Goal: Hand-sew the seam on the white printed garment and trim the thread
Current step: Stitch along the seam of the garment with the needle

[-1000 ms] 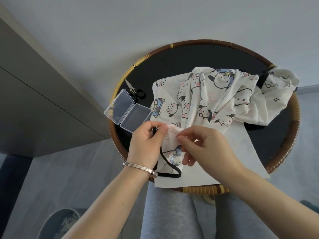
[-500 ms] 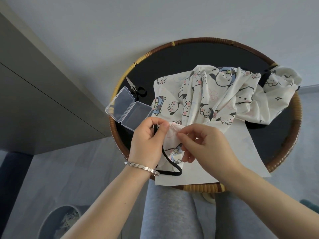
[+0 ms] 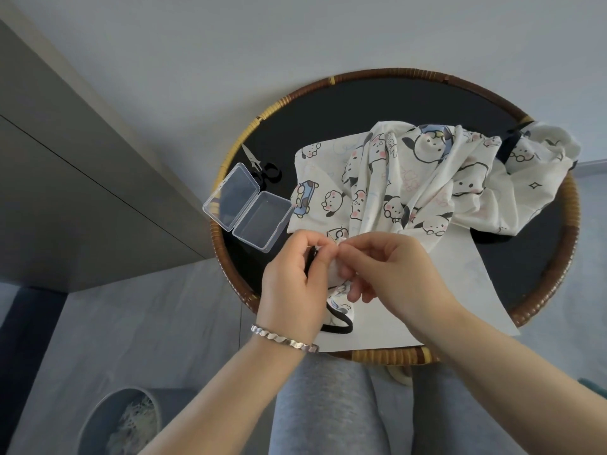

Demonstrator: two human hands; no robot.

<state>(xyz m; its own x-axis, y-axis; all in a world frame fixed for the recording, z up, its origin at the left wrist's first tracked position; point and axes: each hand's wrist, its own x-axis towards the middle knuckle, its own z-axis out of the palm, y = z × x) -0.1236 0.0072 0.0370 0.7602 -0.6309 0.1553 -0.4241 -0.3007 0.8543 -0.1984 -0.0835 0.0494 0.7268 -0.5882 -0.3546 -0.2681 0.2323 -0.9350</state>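
From the head view, a round worktop (image 3: 361, 103) with a dark top and a woven rattan rim fills the middle of the scene, set against a pale wall (image 3: 295, 34), with a grey cabinet (image 3: 65, 192) running along the left. The white printed garment (image 3: 410, 178) lies bunched across the right half of the worktop, its far right part draped over the rim and its near edge lifted between both hands. The left hand (image 3: 292, 280), a silver bracelet (image 3: 282, 338) at its wrist, pinches that near fold with curled fingers. The right hand (image 3: 394, 274) pinches the same fold just beside it; whether it also holds a needle is too small to tell. A black strap (image 3: 340, 323) loops below the left hand. A white sheet (image 3: 460, 290) lies under the cloth. An open clear box (image 3: 248, 206) rests at the left, small scissors (image 3: 262, 165) just beyond it. Grey trousers (image 3: 328, 405) show nearest, and a round bin (image 3: 124, 421) stands on the grey floor (image 3: 147, 323) at near left.
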